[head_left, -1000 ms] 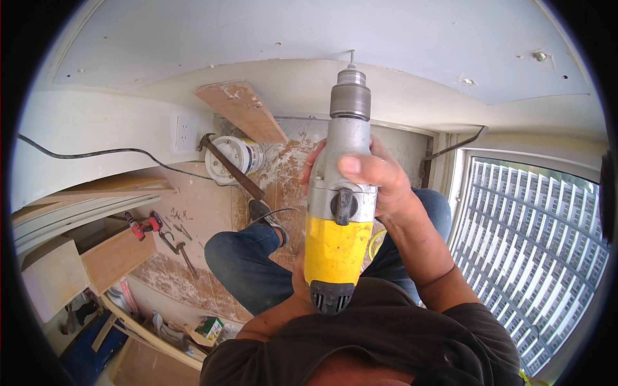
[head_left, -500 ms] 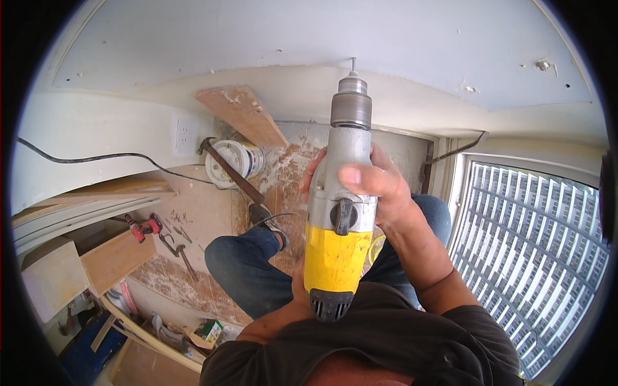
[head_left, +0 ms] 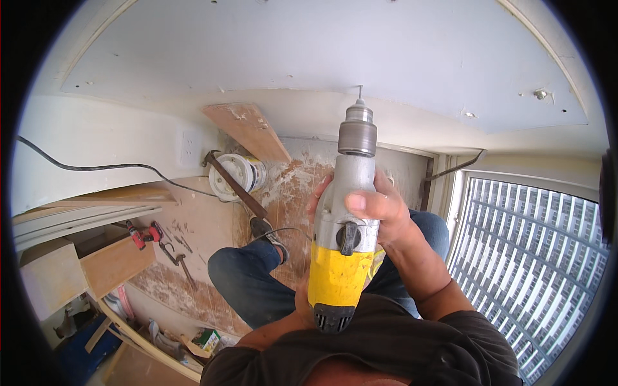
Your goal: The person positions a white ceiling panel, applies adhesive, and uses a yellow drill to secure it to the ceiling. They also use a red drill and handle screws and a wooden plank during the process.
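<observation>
Both hands clamp the yellow-and-grey corded power drill (head_left: 341, 244) at frame centre, right hand (head_left: 376, 209) on the grey body, left hand (head_left: 302, 302) low and mostly hidden; thin bit touching the white ceiling panel (head_left: 322, 51) could snap or skid if tilted.

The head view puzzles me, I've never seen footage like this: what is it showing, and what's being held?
It comes from a fisheye camera on a person's head, so straight edges bend. Both bare hands hold a drill, grey and yellow, pointed up with its bit at the white ceiling. The right hand wraps the grey body; the left hand is mostly hidden beneath the yellow end. Far below lie a dusty floor, a white bucket, a hammer and a red tool.
</observation>
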Demonstrator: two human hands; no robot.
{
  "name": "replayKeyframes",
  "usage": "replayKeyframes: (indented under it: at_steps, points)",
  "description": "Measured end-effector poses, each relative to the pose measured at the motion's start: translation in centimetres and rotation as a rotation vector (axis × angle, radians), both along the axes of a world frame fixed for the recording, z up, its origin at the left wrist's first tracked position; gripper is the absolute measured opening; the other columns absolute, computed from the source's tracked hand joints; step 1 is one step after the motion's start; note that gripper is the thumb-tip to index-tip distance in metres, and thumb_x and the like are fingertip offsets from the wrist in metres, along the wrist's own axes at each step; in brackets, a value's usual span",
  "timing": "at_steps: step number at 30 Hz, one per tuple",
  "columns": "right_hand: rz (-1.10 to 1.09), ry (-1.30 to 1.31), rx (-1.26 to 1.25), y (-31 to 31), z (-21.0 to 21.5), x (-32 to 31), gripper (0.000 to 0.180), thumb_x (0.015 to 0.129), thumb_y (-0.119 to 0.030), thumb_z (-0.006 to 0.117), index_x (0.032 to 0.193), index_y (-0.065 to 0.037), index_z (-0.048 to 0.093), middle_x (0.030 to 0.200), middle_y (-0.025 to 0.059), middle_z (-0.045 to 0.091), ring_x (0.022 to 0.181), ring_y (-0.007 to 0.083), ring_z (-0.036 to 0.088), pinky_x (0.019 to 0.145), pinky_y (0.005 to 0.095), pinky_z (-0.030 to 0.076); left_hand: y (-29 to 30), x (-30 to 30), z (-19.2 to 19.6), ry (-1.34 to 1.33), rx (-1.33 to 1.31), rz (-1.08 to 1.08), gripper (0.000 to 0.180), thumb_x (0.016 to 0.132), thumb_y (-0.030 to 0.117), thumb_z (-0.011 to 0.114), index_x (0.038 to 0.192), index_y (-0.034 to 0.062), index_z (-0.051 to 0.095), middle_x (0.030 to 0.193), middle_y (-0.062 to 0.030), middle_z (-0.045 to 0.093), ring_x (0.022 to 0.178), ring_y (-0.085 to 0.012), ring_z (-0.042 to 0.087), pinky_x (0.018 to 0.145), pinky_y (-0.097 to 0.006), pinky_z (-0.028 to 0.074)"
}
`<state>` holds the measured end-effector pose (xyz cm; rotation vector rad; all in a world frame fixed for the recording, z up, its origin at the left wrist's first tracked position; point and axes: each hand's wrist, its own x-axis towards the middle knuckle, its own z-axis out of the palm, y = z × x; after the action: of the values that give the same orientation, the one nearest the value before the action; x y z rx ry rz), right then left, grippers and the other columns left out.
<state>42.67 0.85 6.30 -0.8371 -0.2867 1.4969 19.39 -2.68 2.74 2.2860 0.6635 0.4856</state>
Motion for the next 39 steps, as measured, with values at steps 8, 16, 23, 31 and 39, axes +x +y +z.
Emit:
replayKeyframes:
  at_steps: [8, 16, 23, 31, 39]
  points:
    - [-0.015, -0.012, 0.004, 0.2, -0.2, 0.0, 0.063, 0.071, -0.04, 0.078, 0.112, 0.006, 0.062, 0.1, 0.0254, 0.071, 0.085, 0.0348, 0.074, 0.076, 0.0443, 0.062, 0.4, -1.1, -0.3, 0.084, -0.104, -0.101, 0.066, 0.074, 0.033, 0.077, 0.134, 0.0086, 0.062, 0.126, -0.0089, 0.069, 0.112, -0.0317, 0.064, 0.094, -0.046, 0.045]
    - [-0.015, 0.002, 0.023, 0.4, -0.3, 0.1, 0.064, 0.071, -0.039, 0.079, 0.113, 0.006, 0.062, 0.099, 0.0253, 0.071, 0.084, 0.0348, 0.075, 0.073, 0.0439, 0.063, 1.0, -0.8, 0.2, 0.077, -0.112, -0.135, 0.07, 0.074, 0.035, 0.078, 0.136, 0.0074, 0.059, 0.128, -0.0108, 0.067, 0.115, -0.0322, 0.062, 0.097, -0.045, 0.042]
    - [-0.018, 0.0, 0.005, 0.5, -0.3, 0.3, 0.064, 0.071, -0.04, 0.079, 0.112, 0.006, 0.062, 0.098, 0.0249, 0.071, 0.083, 0.034, 0.075, 0.073, 0.044, 0.063, 0.8, -0.6, 0.1, 0.069, -0.05, -0.115, 0.071, 0.075, 0.036, 0.078, 0.136, 0.0062, 0.058, 0.127, -0.0101, 0.066, 0.115, -0.031, 0.06, 0.099, -0.045, 0.039]
    - [-0.008, -0.01, 0.015, 0.6, -0.3, 0.5, 0.063, 0.071, -0.039, 0.079, 0.111, 0.005, 0.062, 0.098, 0.0242, 0.071, 0.086, 0.0328, 0.074, 0.076, 0.0428, 0.062, 1.1, -1.0, -0.4, 0.061, -0.026, -0.153, 0.071, 0.075, 0.037, 0.078, 0.136, 0.0071, 0.058, 0.129, -0.01, 0.065, 0.116, -0.0313, 0.058, 0.098, -0.045, 0.038]
    - [-0.011, -0.001, 0.006, 0.8, -0.2, 0.6, 0.063, 0.07, -0.038, 0.079, 0.112, 0.006, 0.062, 0.098, 0.0239, 0.072, 0.087, 0.0325, 0.074, 0.077, 0.0426, 0.062, 0.8, -1.1, -0.7, 0.111, 0.043, -0.113, 0.063, 0.074, 0.035, 0.076, 0.13, 0.0094, 0.064, 0.123, -0.0077, 0.069, 0.11, -0.0321, 0.061, 0.093, -0.047, 0.04]
